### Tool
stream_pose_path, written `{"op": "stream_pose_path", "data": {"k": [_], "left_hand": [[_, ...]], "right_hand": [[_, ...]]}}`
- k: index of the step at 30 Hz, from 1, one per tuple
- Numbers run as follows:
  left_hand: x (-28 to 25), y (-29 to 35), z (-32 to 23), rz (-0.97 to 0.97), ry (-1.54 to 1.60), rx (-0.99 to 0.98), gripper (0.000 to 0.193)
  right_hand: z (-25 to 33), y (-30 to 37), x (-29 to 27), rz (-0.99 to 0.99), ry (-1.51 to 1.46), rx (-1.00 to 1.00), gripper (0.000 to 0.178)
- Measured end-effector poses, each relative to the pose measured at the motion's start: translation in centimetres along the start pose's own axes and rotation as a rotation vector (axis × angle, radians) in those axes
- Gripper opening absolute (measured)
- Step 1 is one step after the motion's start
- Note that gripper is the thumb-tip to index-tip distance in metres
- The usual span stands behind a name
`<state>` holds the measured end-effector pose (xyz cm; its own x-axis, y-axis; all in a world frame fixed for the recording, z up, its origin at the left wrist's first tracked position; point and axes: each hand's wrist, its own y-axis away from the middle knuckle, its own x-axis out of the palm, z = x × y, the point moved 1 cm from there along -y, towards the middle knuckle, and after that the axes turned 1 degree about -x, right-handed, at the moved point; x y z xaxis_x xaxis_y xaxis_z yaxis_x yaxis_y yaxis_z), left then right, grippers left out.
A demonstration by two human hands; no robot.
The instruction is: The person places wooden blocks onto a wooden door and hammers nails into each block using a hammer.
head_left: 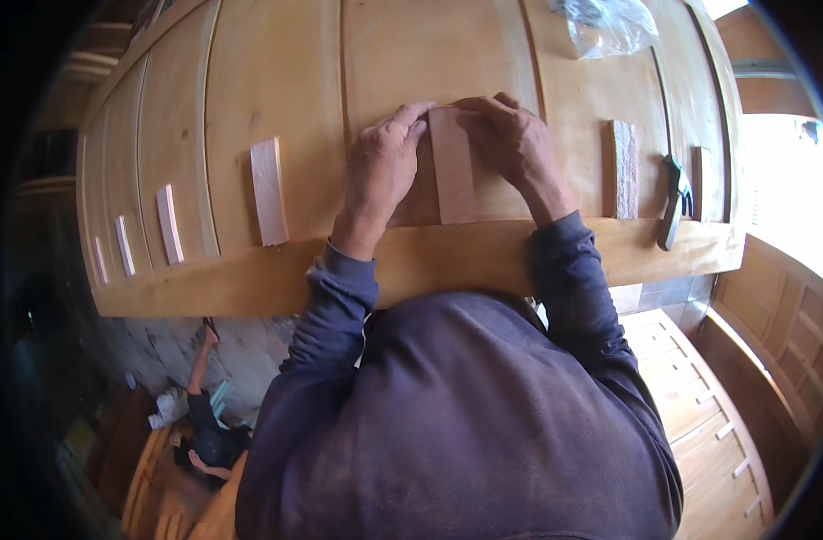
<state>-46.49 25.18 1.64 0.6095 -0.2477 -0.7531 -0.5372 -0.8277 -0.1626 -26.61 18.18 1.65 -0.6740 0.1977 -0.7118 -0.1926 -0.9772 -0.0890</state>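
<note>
Just in front of me, a flat reddish wooden strip (453, 180) sits on the large panelled wooden door (276, 81), reaching toward its near rail. My left hand (386, 166) pinches at the far left corner of this strip, thumb and forefinger close together. From the other side, my right hand (517, 144) grips the strip's far right corner with bent fingers. Its fingertips are partly hidden and in shadow. Similar strips stand along the same door: one wooden strip (268, 191) to the left and a rough-faced strip (625, 171) to the right.
A hammer (675, 202) lies on the door at right, beside another small strip (702, 183). A clear plastic bag (607, 27) rests at the far right. Behind me at right is another panelled door (699, 423). Another person (215, 441) is at lower left.
</note>
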Motion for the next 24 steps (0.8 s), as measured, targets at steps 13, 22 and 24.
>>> {"op": "stream_pose_path", "data": {"k": [13,22,24], "left_hand": [[-1.2,0.3,3.3,-0.181,1.091,-0.371,0.037],[-1.0,0.8,2.9,-0.271,1.050,-0.330,0.032],[-1.0,0.9,2.9,-0.264,1.030,-0.319,0.032]], "right_hand": [[-0.9,-0.4,-1.3,-0.002,-0.258,0.263,0.036],[-1.2,-0.6,-0.5,0.029,-0.301,0.163,0.037],[0.4,0.0,0.0,-0.055,-0.091,0.052,0.042]]}}
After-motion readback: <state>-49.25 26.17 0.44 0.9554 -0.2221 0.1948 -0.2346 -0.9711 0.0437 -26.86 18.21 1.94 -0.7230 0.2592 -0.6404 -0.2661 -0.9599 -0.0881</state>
